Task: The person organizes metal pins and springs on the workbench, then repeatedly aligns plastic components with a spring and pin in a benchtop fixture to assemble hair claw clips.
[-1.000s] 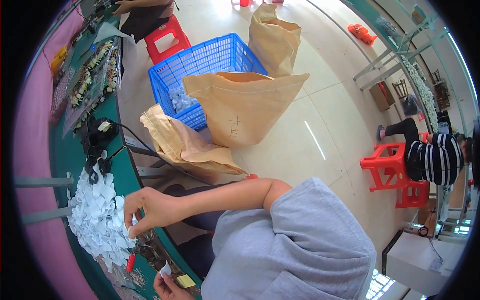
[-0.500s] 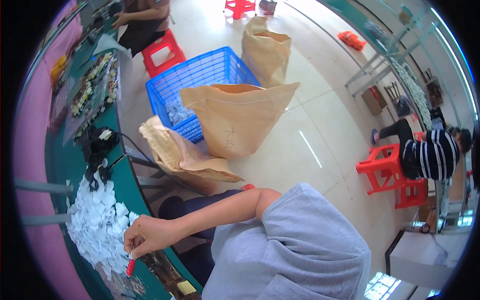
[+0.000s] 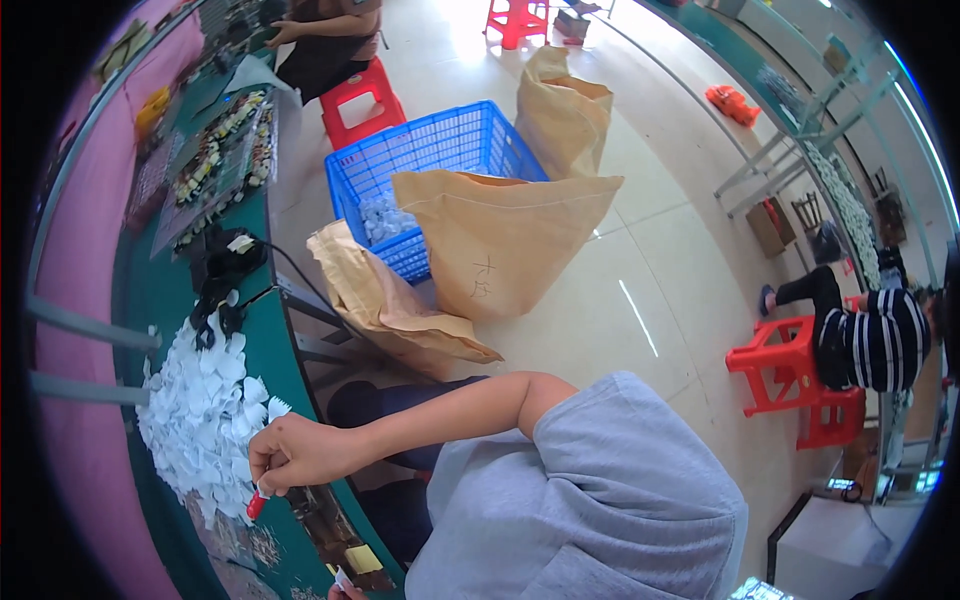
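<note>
My right hand [image 3: 300, 455] reaches in over the green table [image 3: 262, 335], fingers pinched on a small red object [image 3: 256, 505] that points down from the fingertips; its exact kind I cannot make out. Just beyond that hand lies a heaped pile of white cut pieces [image 3: 205, 420], one with a jagged edge beside the knuckles. At the bottom edge only the fingertips of my left hand [image 3: 348, 593] show, closed on a small white piece [image 3: 342, 578]. The rest of that hand is out of the frame.
A dark wooden strip [image 3: 330, 525] with a yellow patch lies along the table edge. Brown paper sacks [image 3: 510, 240] stand by a blue plastic basket [image 3: 345, 175]. A black device [image 3: 228, 258] with a cable sits past the pile. Two people sit on red stools farther off.
The view has shifted, so the surroundings sit farther right. My left fingertips with the white piece have come into sight at the bottom. My right hand still pinches the red object beside the pile.
</note>
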`<state>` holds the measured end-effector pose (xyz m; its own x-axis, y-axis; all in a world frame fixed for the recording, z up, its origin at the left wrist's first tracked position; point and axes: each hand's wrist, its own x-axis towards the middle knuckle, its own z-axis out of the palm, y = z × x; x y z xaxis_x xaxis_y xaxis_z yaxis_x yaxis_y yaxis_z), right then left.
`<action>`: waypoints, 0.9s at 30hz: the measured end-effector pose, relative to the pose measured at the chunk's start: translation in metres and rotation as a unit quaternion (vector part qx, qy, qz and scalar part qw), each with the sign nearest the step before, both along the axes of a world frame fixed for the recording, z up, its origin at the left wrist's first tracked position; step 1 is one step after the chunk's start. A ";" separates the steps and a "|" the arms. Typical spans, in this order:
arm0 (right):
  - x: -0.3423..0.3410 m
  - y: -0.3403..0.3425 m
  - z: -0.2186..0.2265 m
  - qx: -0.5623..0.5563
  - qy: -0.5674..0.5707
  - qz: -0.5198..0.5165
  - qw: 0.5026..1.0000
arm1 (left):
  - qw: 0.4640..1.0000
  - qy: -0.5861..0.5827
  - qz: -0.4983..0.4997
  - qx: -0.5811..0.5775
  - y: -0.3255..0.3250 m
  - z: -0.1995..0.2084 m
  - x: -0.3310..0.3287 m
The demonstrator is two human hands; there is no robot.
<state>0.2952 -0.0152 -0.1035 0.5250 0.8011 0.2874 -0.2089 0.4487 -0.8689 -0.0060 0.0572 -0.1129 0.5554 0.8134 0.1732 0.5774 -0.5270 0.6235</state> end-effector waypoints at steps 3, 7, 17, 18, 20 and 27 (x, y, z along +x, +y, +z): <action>-0.005 0.006 -0.002 -0.008 -0.005 0.022 1.000 | 0.997 -0.044 -0.003 -0.069 -0.007 -0.005 -0.001; -0.013 0.018 -0.007 -0.004 -0.019 0.037 0.999 | 0.989 0.064 -0.018 0.133 -0.009 -0.006 0.009; -0.015 0.012 0.002 -0.083 -0.171 0.039 0.981 | 0.983 0.054 0.054 0.168 -0.006 -0.041 0.001; -0.014 0.016 0.001 -0.102 -0.149 0.063 0.982 | 0.983 0.052 0.070 0.162 -0.004 -0.044 0.005; -0.020 0.026 -0.004 -0.148 -0.132 0.117 0.973 | 0.976 0.060 0.082 0.194 -0.003 -0.044 0.008; -0.069 0.084 -0.016 -0.164 -0.176 0.252 0.937 | 0.971 0.028 0.160 0.175 -0.005 -0.052 0.002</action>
